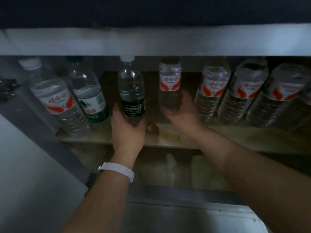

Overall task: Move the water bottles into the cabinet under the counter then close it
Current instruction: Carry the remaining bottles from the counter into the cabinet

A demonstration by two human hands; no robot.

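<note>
Both my arms reach into the open cabinet under the counter edge [151,42]. My left hand [127,130], with a white wristband, grips the base of a dark-green-labelled water bottle [132,91] standing upright on the wooden shelf [104,140]. My right hand [181,113] holds the lower part of a red-and-white-labelled water bottle [170,81], also upright on the shelf. Two bottles stand to the left: a red-labelled one [57,98] and a green-labelled one [90,98]. Three red-labelled bottles [213,88] line up to the right.
The open cabinet door [30,165] stands at the left, its hinge [8,88] showing at the cabinet side. Pale bags [170,169] lie in the dim lower compartment beneath the shelf. The cabinet's bottom frame [168,197] runs across below my arms.
</note>
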